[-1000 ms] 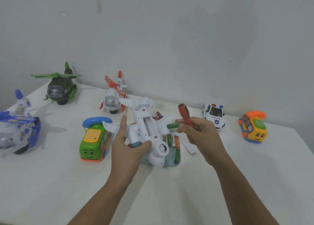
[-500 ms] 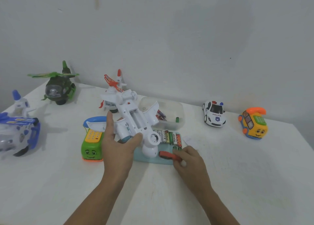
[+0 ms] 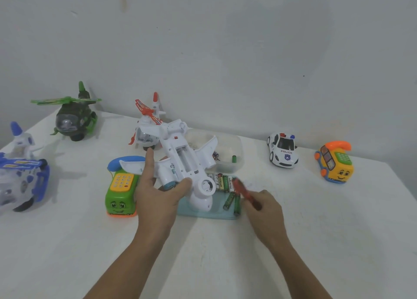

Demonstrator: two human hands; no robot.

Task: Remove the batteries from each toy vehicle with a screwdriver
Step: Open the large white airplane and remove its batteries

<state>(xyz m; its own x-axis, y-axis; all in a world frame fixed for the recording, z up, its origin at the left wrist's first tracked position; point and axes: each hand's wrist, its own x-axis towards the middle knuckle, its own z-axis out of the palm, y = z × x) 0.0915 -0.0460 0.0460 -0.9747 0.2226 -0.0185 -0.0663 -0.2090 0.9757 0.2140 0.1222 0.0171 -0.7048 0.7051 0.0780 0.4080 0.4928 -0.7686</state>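
Left fingers (image 3: 149, 163) grip plane (image 3: 180, 156); right fingers (image 3: 264, 199) hold screwdriver (image 3: 241, 187).

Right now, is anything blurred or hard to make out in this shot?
Head view: the screwdriver in the right hand is smeared by blur; the white toy plane in the left hand looks sharp; soft light leaves faint shadows on the table.

Probably a plain room in a home: a white table (image 3: 316, 242) stands against a bare, marked wall (image 3: 225, 50), carrying children's plastic toys such as a green helicopter (image 3: 72, 120) and a police car (image 3: 283, 150).
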